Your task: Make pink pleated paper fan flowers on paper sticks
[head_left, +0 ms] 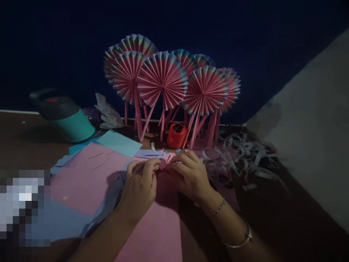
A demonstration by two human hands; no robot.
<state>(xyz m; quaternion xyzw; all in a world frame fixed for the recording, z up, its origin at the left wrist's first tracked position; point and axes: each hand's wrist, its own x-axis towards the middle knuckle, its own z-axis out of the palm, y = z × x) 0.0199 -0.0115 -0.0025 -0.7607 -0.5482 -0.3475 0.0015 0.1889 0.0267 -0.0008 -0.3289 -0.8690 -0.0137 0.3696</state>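
Note:
Both my hands meet over the pink sheet point(160, 225) in the middle. A small folded piece of pink paper point(167, 159) shows between my fingertips. My left hand point(140, 187) pinches its left side with bent fingers. From the right, my right hand point(192, 174) closes on the other side; its thumb is mostly hidden. Just beyond the fingers lies a lilac paper strip point(147, 153), among tiny blue and white scraps. Behind them stands a round orange-red container point(176, 136) with a dark opening, close to the pink fan stems.
Several pleated paper fans point(163, 82) on pink stick legs stand against the dark wall. Curled white paper strips point(245, 153) pile up at right. Left are pink point(92, 174) and light blue sheets point(120, 143), a tilted teal-and-black container point(72, 123) and a crumpled plastic bag point(109, 114).

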